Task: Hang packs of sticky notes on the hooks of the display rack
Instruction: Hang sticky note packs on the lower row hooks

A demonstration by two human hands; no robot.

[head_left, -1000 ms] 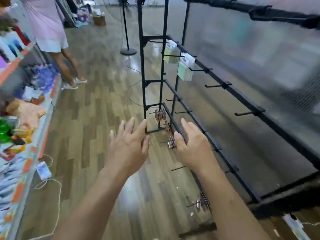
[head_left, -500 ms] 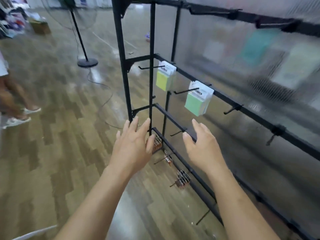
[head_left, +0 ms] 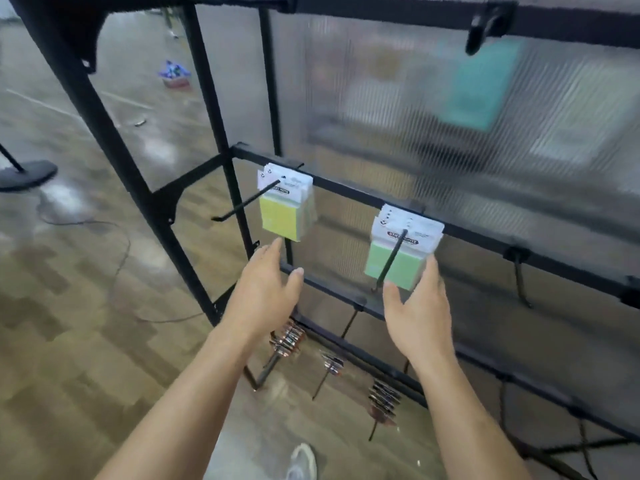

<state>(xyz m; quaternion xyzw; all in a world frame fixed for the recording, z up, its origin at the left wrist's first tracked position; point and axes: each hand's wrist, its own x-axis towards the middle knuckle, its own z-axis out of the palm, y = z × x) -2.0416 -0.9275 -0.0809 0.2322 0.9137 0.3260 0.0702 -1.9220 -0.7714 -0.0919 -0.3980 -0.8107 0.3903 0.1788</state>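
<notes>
Neither grip was holding anything. My left grip (head_left: 266, 292) had flat, straight fingers just under the yellow pack (head_left: 282, 216). My right grip (head_left: 419, 317) was spread open at the bottom right corner of the green pack (head_left: 394, 268), thumb below it and fingers alongside its edge. Couldn't tell if it was actually touching.

Both packs hung from the middle bar of the display rack (head_left: 112, 143). Each was a chunky square block of notes under a white card header, skewered on a thin black wire hook (head_left: 242, 206). The rack was matte black metal, all straight bars. Behind it sat a ribbed, cloudy plastic panel (head_left: 415, 116), with only smeared colour patches showing through. The lower hooks carried bunches of shiny metallic bits (head_left: 287, 337), too blurry to name.

The floor (head_left: 69, 306) was glossy wood-look planks in a staggered pattern. A dark cable (head_left: 127, 244) snaked across it, and a round black stand base (head_left: 27, 173) sat off to the left.
</notes>
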